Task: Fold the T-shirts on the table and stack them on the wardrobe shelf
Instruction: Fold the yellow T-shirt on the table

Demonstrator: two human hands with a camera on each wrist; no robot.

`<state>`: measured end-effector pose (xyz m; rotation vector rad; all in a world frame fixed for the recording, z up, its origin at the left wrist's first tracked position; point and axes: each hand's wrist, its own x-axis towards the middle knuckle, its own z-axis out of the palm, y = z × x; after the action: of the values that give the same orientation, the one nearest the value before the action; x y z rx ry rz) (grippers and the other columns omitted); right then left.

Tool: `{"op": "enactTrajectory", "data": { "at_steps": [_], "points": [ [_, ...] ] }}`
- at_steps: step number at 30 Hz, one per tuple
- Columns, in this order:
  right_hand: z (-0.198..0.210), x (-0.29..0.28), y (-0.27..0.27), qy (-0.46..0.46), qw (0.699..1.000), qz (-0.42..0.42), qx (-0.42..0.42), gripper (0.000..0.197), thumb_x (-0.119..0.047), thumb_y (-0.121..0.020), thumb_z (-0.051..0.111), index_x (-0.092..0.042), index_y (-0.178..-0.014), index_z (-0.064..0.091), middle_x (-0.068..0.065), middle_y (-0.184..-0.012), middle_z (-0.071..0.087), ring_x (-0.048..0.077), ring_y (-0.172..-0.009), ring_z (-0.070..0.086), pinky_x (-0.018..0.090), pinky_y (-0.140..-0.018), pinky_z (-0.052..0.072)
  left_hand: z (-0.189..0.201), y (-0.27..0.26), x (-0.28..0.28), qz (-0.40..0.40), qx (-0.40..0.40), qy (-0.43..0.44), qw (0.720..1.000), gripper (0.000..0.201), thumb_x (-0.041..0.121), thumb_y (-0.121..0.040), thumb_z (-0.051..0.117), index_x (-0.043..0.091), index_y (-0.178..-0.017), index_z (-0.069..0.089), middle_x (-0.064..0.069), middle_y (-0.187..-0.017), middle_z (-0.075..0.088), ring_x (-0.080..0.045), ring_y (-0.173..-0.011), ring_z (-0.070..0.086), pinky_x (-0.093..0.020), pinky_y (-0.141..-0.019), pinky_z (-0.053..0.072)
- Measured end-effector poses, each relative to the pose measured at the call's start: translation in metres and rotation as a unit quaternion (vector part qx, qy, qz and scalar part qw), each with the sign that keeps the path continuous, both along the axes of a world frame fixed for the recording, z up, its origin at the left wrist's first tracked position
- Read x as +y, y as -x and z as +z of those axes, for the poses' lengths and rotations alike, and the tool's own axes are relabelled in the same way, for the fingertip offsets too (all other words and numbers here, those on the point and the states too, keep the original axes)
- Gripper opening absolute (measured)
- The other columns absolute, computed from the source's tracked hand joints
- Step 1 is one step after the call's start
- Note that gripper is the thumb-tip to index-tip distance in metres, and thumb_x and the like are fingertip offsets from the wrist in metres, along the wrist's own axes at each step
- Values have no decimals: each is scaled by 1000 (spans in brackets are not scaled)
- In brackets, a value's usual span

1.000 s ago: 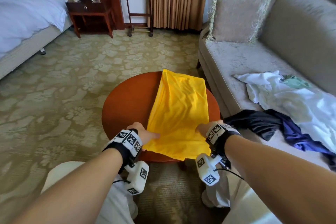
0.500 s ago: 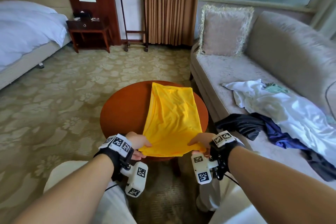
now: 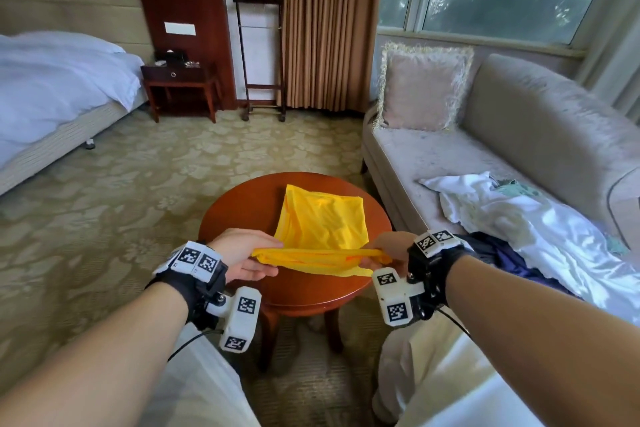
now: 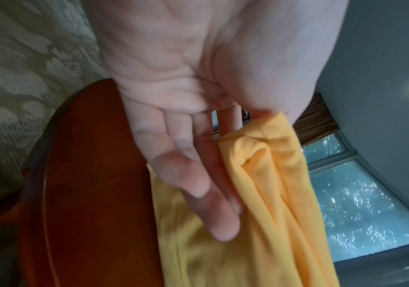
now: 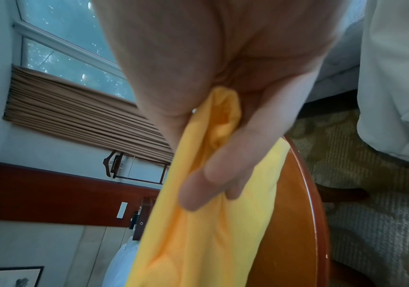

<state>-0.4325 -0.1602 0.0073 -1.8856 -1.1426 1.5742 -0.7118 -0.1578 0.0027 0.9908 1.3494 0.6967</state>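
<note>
Head view: yellow T-shirt [image 3: 323, 222] lies on the round table [image 3: 239, 215], far part flat, near edge lifted off the wood. Left hand [image 3: 247, 255] pinches the near-left corner, thumb on top, fingers under. Right hand [image 3: 389, 248] grips the near-right corner. The raised edge is stretched between the two hands, just above the table's near rim. A pile of white and dark clothes [image 3: 519, 218] lies on the sofa [image 3: 540, 135], well off to the right of the right hand. No wardrobe or shelf in sight.

Left wrist view: left hand [image 4: 186, 120] seen palm-on, thumb and index finger clamp a bunched fold of the T-shirt [image 4: 260, 194]; the other fingers [image 4: 193, 178] stretch fairly straight along the cloth. Table [image 4: 95, 174] is below the hand, not touched by it.

Right wrist view: right hand [image 5: 223, 97] has the T-shirt [image 5: 210, 213] corner wedged between thumb and curled fingers [image 5: 213, 174], firm hold. Cloth hangs down from the hand toward the table [image 5: 296, 213].

Step, as I judge it: crosswise fold in hand, near edge picked up to go over the far half. The next move calls for both hands travelling forward together, level, keeping the edge taut, laying it on the far edge with corners matched, then letting go and smoothing. Stacking on the shelf not yet done.
</note>
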Motion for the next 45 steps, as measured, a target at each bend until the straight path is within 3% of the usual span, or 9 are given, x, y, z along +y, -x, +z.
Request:
{"op": "enactTrajectory", "data": {
  "at_steps": [3, 6, 13, 17, 20, 28, 32, 37, 45],
  "points": [
    [0, 2, -5, 4, 999, 42, 7, 16, -14, -91, 62, -7, -105, 63, 8, -104, 69, 26, -108, 61, 41, -105, 45, 5, 7, -1, -23, 10, 6, 1000, 31, 21, -77, 79, 2, -100, 71, -16, -79, 71, -22, -61, 68, -24, -49, 50],
    [-6, 7, -11, 12, 998, 49, 23, 6, -11, -87, 65, -9, -93, 64, 0, -74, 74, 25, -102, 61, 43, -107, 44, 6, 9, -2, -54, 36, 32, 997, 25, 22, -78, 78, 1, -90, 70, -15, -76, 70, -19, -58, 67, -22, -48, 51],
    [13, 17, -22, 110, 983, 58, 137, 62, -11, -68, 84, -1, -123, 57, 14, -112, 70, 19, -89, 72, 25, -69, 58, 12, 2, 12, 10, -106, 70, 992, 27, 23, -75, 75, 3, -91, 67, -14, -85, 73, -20, -71, 72, -22, -59, 58],
    [5, 37, -32, 98, 985, 89, 114, 60, -15, -71, 85, -4, -126, 62, 4, -119, 58, 15, -107, 50, 25, -111, 32, 7, -1, 32, 74, -236, 62, 967, 37, 21, -81, 73, -2, -108, 64, -21, -104, 72, -27, -93, 73, -30, -76, 60],
    [2, 47, -34, 69, 991, 63, 93, 31, -6, -80, 76, -7, -110, 71, 4, -102, 72, 14, -92, 63, 25, -95, 46, -2, -7, 50, 68, -272, 50, 959, 44, 9, -77, 72, -5, -117, 58, -23, -112, 69, -26, -101, 70, -30, -84, 58],
    [0, 100, -34, 3, 999, -34, -39, 24, -27, -80, 78, -8, -79, 64, 5, -64, 66, 12, -50, 61, 20, -48, 51, -14, -17, 111, 44, -50, 2, 998, 17, 13, -80, 78, 8, -93, 68, -10, -84, 70, -17, -65, 65, -23, -55, 51],
    [-5, 136, -33, -50, 985, -7, -164, 43, -46, -80, 74, -17, -109, 64, 11, -101, 65, 22, -82, 65, 30, -71, 53, -18, -17, 151, 53, 105, -25, 993, 24, 32, -74, 84, 15, -81, 68, -2, -64, 49, -13, -49, 38, -23, -46, 28],
    [-26, 177, -34, -65, 976, 4, -206, 60, -55, -83, 66, -15, -126, 63, 9, -108, 66, 24, -98, 64, 36, -89, 54, -30, -21, 191, 35, 184, -57, 981, 24, 46, -77, 77, 27, -73, 64, 2, -76, 58, -19, -76, 58, -36, -79, 52],
    [-64, 223, -26, -32, 931, 75, -355, 49, -54, -99, 35, -10, -92, 53, 1, -71, 54, 13, -59, 53, 24, -49, 39, -75, -23, 239, 6, 256, -62, 965, 58, 62, -79, 66, 15, -47, 55, -1, -51, 52, -23, -59, 54, -33, -63, 48]
  ]
}}
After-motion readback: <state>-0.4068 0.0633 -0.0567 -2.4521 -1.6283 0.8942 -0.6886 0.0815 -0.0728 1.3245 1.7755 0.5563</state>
